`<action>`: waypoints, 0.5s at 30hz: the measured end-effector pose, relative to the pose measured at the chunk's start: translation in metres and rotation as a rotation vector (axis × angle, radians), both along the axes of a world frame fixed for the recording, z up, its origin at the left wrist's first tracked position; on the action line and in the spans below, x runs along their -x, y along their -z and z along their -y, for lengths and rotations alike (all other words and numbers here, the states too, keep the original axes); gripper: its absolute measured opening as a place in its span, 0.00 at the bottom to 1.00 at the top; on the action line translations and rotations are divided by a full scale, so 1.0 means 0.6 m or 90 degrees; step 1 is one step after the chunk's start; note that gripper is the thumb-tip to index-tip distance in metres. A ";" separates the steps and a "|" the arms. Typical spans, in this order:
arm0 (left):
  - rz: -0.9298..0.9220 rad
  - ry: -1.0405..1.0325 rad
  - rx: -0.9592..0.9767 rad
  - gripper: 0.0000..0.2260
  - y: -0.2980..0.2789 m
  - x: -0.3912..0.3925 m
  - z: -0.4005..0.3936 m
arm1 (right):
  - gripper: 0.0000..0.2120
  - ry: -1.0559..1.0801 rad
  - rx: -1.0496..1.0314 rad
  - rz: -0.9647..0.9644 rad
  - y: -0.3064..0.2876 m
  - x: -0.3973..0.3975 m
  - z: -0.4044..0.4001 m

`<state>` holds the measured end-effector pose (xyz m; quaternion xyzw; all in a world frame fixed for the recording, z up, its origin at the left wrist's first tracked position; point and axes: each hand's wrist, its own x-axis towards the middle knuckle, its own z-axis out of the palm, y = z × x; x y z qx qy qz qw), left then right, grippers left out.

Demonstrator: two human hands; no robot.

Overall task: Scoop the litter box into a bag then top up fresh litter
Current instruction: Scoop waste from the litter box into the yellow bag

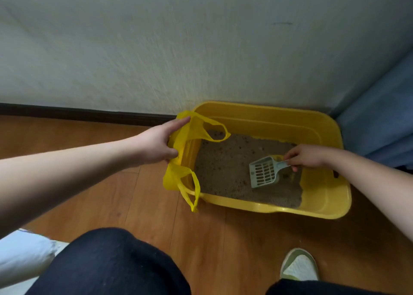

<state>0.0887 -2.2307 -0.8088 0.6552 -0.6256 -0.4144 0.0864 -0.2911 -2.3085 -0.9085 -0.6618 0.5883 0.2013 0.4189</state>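
Two bare hands at work over a yellow litter box (321,138), set on a wooden floor (111,194) against the wall (178,48), near the corner where a blue curtain (380,115) hangs. Left hand (156,146), grip curled around the rim of a yellow plastic bag (178,160), holding its mouth apart just beside and partly over the box's left edge; bag handles drooping, one (215,133) over the litter (223,167), one (193,194) toward the floor. Right hand (309,156), grip pinching the handle of a pale slotted scoop (264,171), blade lying on the litter near the box's right end. Grey-brown litter with darker specks spread across the box bottom, bare yellow plastic showing at the right end. Dark-trousered knee (111,265) and a light shoe (299,264) on the floor's near edge; something white (24,252) at lower left, unidentifiable.
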 end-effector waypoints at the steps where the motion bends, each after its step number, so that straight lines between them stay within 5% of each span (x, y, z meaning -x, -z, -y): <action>1: 0.006 -0.001 -0.006 0.42 0.001 0.000 0.000 | 0.10 -0.021 0.003 -0.013 0.003 0.001 -0.001; 15: 0.019 0.041 -0.063 0.43 0.016 0.014 -0.007 | 0.11 -0.028 0.012 0.022 0.104 -0.007 -0.082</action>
